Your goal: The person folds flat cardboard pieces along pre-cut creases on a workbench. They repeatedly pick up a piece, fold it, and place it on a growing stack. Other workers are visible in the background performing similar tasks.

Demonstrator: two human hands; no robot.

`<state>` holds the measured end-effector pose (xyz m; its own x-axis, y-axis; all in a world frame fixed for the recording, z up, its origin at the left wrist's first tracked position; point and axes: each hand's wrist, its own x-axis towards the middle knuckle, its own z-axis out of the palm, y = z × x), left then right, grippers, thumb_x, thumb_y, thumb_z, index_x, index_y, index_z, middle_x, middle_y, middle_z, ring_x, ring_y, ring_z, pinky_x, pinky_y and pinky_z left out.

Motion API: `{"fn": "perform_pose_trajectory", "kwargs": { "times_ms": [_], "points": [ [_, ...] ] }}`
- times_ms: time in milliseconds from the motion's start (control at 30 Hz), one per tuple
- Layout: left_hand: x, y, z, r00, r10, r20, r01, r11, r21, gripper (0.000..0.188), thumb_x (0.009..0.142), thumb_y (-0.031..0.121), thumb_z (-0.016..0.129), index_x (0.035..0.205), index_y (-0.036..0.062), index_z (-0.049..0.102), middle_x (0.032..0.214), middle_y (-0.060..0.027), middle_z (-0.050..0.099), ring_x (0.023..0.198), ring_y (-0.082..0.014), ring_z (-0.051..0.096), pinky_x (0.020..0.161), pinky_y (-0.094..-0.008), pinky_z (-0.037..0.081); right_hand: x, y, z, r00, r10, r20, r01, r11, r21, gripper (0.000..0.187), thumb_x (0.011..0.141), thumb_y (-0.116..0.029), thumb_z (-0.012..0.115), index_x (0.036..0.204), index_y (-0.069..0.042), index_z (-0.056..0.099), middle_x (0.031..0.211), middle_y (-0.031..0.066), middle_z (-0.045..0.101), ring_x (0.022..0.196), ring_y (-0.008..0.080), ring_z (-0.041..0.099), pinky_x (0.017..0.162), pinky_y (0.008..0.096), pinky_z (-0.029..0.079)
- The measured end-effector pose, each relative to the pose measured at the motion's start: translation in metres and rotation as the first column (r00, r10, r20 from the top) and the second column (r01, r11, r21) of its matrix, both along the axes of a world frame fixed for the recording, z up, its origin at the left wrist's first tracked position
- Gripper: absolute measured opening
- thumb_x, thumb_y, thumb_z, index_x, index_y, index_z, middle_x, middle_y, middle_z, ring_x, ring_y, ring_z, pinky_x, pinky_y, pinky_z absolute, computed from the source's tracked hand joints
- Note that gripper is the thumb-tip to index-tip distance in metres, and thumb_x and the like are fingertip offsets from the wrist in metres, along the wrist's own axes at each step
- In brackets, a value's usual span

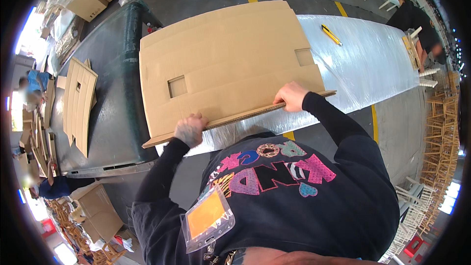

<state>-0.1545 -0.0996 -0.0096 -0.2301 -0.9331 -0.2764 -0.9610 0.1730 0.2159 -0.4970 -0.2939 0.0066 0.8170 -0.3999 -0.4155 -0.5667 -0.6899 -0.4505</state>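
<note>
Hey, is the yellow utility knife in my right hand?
No, the yellow utility knife lies on the plastic-covered surface, while your right hand holds the near edge of the cardboard sheet.

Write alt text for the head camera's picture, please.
A person's left-hand grip and right-hand grip hold the near edge of a large brown cardboard sheet. A yellow cutter lies to its right on a plastic-covered surface; more cardboard lies on a dark table to the left.

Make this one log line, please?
Brown rectangular cardboard sheet; left fingers: holding near edge; right fingers: holding near edge; slim yellow cutter: right of sheet
</note>
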Motion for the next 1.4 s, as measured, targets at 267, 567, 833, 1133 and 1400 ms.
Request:
{"fn": "perform_pose_trajectory", "kwargs": {
  "times_ms": [267,567,833,1133,1400],
  "points": [
    [-0.036,0.03,0.009,1.0,0.016,0.011,-0.015,0.994,-0.11,0.014,0.075,0.011,0.06,0.089,0.0069,0.063,0.084,-0.0087,0.059,0.08,-0.0283,0.063,0.064,-0.0409,0.054,0.101,-0.016,0.031,0.974,0.224,-0.036,-0.206,0.937,0.282,0.053,0.079,-0.051,0.074,0.1,-0.003,0.066,0.088,0.0156,0.066,0.084,0.0337,0.066,0.076,0.0442,0.053],
    [-0.06,0.058,0.011,0.998,-0.049,-0.041,0.052,0.996,0.069,0.014,0.076,0.016,0.063,0.085,0.0059,0.066,0.084,-0.0122,0.065,0.076,-0.0291,0.068,0.063,-0.0389,0.055,0.235,0.018,-0.073,0.824,0.419,0.381,-0.209,0.851,-0.482,0.066,0.089,-0.06,0.054,0.149,-0.037,0.039,0.158,0.0109,0.028,0.148,0.0365,0.019,0.115,0.0696,0.012],
    [-0.017,-0.047,0.128,0.972,-0.231,-0.043,0.234,0.933,0.273,0.017,0.068,0.017,0.064,0.081,0.0073,0.067,0.08,-0.0113,0.067,0.07,-0.0311,0.068,0.062,-0.0424,0.055,0.227,0.012,-0.071,0.82,0.392,0.417,-0.186,0.872,-0.453,0.065,0.087,-0.057,0.058,0.144,-0.026,0.05,0.154,0.0126,0.036,0.146,0.0348,0.026,0.116,0.0661,0.016],
    [-0.046,0.027,0.073,0.988,-0.092,-0.12,0.098,0.994,0.043,0.026,0.08,0.02,0.06,0.101,0.0055,0.064,0.082,-0.0089,0.059,0.07,-0.0279,0.065,0.058,-0.0398,0.054,0.233,-0.007,-0.069,0.825,0.278,0.491,-0.14,0.944,-0.3,0.058,0.088,-0.048,0.062,0.137,-0.018,0.054,0.141,0.0107,0.047,0.135,0.0281,0.04,0.115,0.0545,0.027],
    [-0.039,0.015,0.075,0.951,-0.2,-0.236,0.258,0.933,0.251,0.025,0.081,0.022,0.061,0.098,0.0039,0.064,0.084,-0.0111,0.062,0.075,-0.0298,0.068,0.061,-0.0412,0.056,0.242,-0.014,-0.072,0.815,0.368,0.447,-0.14,0.874,-0.465,0.064,0.087,-0.052,0.06,0.14,-0.016,0.051,0.144,0.0145,0.042,0.138,0.0327,0.034,0.116,0.058,0.021]
  ]
}}
